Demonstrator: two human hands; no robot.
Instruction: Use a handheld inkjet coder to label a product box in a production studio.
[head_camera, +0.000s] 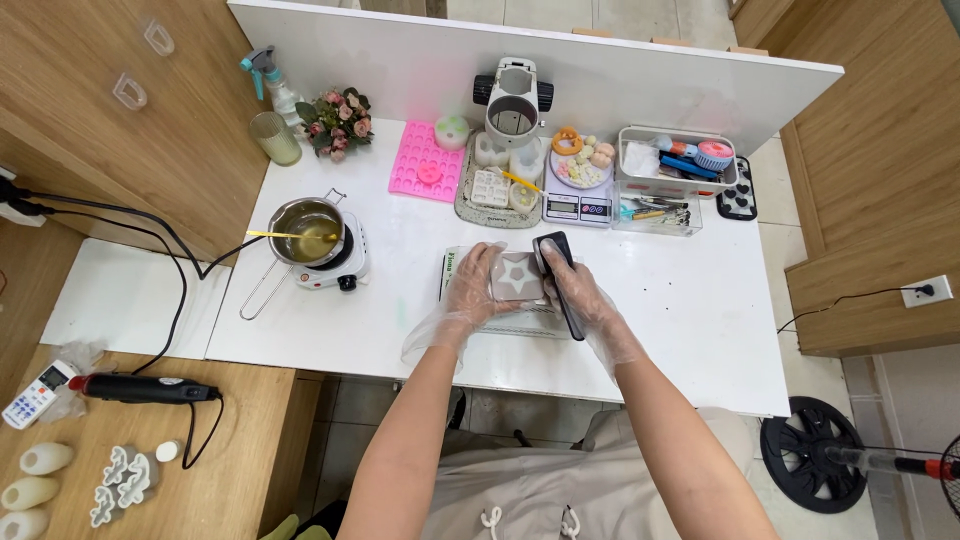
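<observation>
Head view: left hand (480, 285) grips star mould (517, 278); right hand (575, 290) grips black tool (562, 280) near table edge (600, 385).

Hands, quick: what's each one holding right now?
Left hand: closed on the grey star mould.
Right hand: closed on the black tool, its tip on the mould.

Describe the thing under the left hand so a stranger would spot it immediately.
On the white table, at the near edge's middle, both gloved hands meet. The left hand holds a small grey square mould with a pale star shape in it, unlike the pink mould farther back.
</observation>
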